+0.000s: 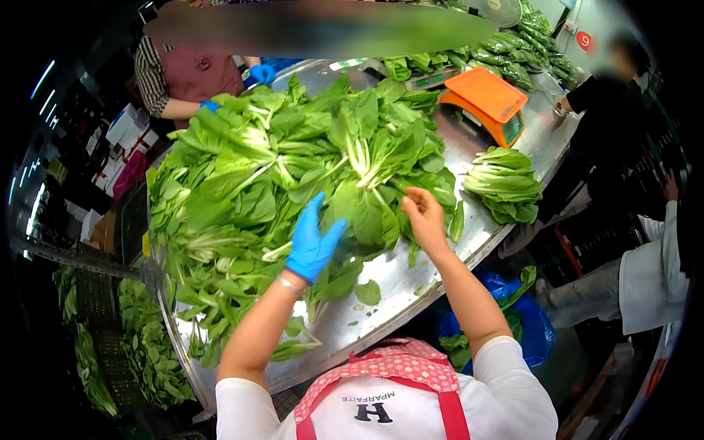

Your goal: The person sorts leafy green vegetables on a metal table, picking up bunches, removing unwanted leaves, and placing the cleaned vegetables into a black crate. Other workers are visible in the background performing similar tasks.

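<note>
A large heap of loose leafy greens (236, 181) with pale stems covers much of the steel table (393, 294) before me. My left hand (315, 242), in a blue glove, is at the near side of the heap with thumb and fingers spread. Bare and half curled, my right hand (426, 220) hovers by the heap's right edge; no item shows in its fingers. Between the two hands lie broad green leaves (366, 217), their pale stem ends pointing away from me. A compact bundle of greens (503, 184) sits apart on the right.
An orange scale (487, 93) stands at the back right, near bagged greens (517, 52). Across the table is a person in an apron (201, 77) with blue gloves; other people are at the right. Crates of greens (148, 341) are low left, a blue bag (533, 324) low right.
</note>
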The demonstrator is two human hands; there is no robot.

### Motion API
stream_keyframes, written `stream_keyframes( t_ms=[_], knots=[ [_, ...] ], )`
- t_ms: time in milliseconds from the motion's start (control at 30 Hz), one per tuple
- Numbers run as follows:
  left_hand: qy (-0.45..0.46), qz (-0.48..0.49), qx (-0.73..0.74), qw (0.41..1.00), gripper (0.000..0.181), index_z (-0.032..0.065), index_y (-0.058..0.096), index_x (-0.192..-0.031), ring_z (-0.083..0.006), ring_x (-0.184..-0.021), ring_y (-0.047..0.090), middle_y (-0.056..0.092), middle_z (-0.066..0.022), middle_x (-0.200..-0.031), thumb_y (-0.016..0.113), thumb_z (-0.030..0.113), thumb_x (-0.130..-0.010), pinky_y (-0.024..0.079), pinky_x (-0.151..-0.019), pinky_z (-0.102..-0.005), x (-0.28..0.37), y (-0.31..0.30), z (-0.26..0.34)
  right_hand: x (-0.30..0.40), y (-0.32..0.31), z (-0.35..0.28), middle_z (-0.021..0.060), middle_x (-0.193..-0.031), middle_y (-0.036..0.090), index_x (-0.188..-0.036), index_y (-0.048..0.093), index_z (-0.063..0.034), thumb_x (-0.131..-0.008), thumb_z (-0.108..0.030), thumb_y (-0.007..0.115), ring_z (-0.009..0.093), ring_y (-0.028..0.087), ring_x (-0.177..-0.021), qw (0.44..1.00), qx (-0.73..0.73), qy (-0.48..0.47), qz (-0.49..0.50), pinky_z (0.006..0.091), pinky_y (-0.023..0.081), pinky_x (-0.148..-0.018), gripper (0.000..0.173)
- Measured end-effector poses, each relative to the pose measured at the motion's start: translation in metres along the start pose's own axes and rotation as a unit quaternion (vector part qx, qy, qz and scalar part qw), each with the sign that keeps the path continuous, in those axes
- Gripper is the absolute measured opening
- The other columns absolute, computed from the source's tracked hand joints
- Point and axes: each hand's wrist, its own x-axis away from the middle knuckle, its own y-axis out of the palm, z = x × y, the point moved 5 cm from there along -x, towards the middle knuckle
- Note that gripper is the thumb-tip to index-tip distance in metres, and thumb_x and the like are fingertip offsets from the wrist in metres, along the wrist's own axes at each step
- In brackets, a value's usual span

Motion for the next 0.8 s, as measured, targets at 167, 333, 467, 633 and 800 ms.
stream_keyframes(
  t_ms=[167, 333, 467, 633, 800],
  knots=[
    [-0.031, 0.032, 0.018, 0.999, 0.048, -0.003, 0.045, -0.12, -0.0294, -0.107, 0.053, 0.054, -0.0217, -0.114, 0.059, 0.024, -0.083, 0.041, -0.091, -0.0356, -0.061, 0.046, -0.011, -0.046, 0.026, -0.018, 0.0229, -0.103, 0.059, -0.131, 0.027, 0.0073, -0.07, -0.061, 0.06, 0.035, 0.057, -0.096, 0.978, 0.167, 0.121, -0.032, 0.0386, 0.044, -0.084, 0.098],
    [-0.222, -0.033, 0.13, 0.966, 0.044, -0.002, 0.049, -0.113, -0.0194, -0.088, 0.055, 0.057, -0.0114, -0.101, 0.061, 0.028, -0.082, 0.046, -0.073, -0.0304, -0.113, 0.064, -0.052, -0.057, 0.062, -0.004, 0.0282, -0.12, 0.048, -0.134, 0.021, 0.0049, -0.068, -0.054, 0.065, 0.037, 0.05, -0.11, 0.975, 0.202, 0.088, -0.014, 0.0375, 0.04, -0.091, 0.099],
    [-0.25, 0.002, 0.144, 0.958, 0.04, -0.0002, 0.053, -0.109, -0.0152, -0.077, 0.054, 0.059, -0.0059, -0.093, 0.063, 0.026, -0.081, 0.045, -0.064, -0.0291, -0.13, 0.075, -0.083, -0.058, 0.062, 0.009, 0.0248, -0.123, 0.045, -0.135, 0.017, 0.0038, -0.07, -0.03, 0.067, 0.031, 0.046, -0.114, 0.995, -0.057, 0.046, -0.069, 0.0349, 0.036, -0.095, 0.089],
    [-0.237, -0.009, 0.282, 0.93, 0.033, 0.0035, 0.051, -0.112, -0.0121, -0.078, 0.054, 0.058, -0.0043, -0.097, 0.057, 0.019, -0.084, 0.043, -0.063, -0.0227, -0.09, 0.078, -0.005, -0.033, 0.034, -0.038, 0.0226, -0.121, 0.046, -0.135, 0.017, 0.0044, -0.071, -0.02, 0.064, 0.029, 0.048, -0.11, 0.99, -0.104, -0.046, -0.088, 0.0341, 0.037, -0.094, 0.083],
    [-0.2, 0.085, 0.407, 0.887, 0.036, 0.0049, 0.044, -0.121, -0.0156, -0.095, 0.055, 0.055, -0.0041, -0.11, 0.05, 0.009, -0.085, 0.047, -0.081, -0.0297, -0.017, 0.013, 0.059, 0.028, 0.039, -0.119, 0.0292, -0.132, 0.031, -0.139, 0.007, 0.0, -0.07, -0.023, 0.061, 0.042, 0.038, -0.119, 0.952, 0.098, -0.172, -0.232, 0.0423, 0.034, -0.099, 0.091]
  ],
)
